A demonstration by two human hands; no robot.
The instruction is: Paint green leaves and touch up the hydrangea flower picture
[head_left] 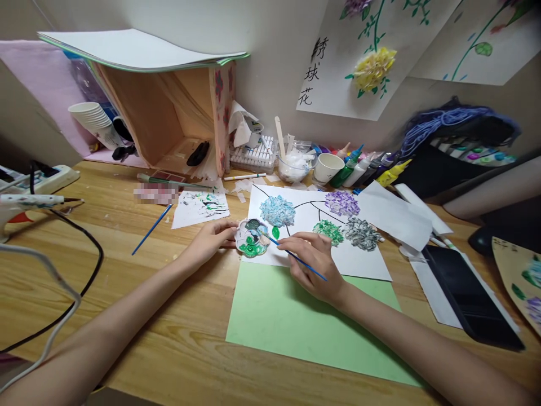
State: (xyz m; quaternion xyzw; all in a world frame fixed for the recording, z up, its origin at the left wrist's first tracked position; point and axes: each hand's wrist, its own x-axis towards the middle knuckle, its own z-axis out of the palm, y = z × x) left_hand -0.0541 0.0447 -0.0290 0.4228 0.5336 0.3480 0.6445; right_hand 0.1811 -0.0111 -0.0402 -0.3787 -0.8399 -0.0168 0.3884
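My left hand [218,237] grips the left edge of a small flower-shaped paint palette [252,238] holding green, dark and bluish paint. In my right hand [313,262] is a thin blue paintbrush [302,262], pinched by the fingers, its tip over the palette's right side. Partly under the palette lies white paper [270,255] with black branches, a green leaf [276,232] and raised flowers in blue [278,211], purple [342,203], green [328,231] and gray [362,233]. Beneath it is a light green sheet [313,321].
A second brush [151,230] and a paint-marked paper [200,210] lie left. Behind stand an open box [220,113], a paper cup [328,168] and paint bottles [351,169]. A black phone [469,293] lies right. Cables [95,270] run along the left side.
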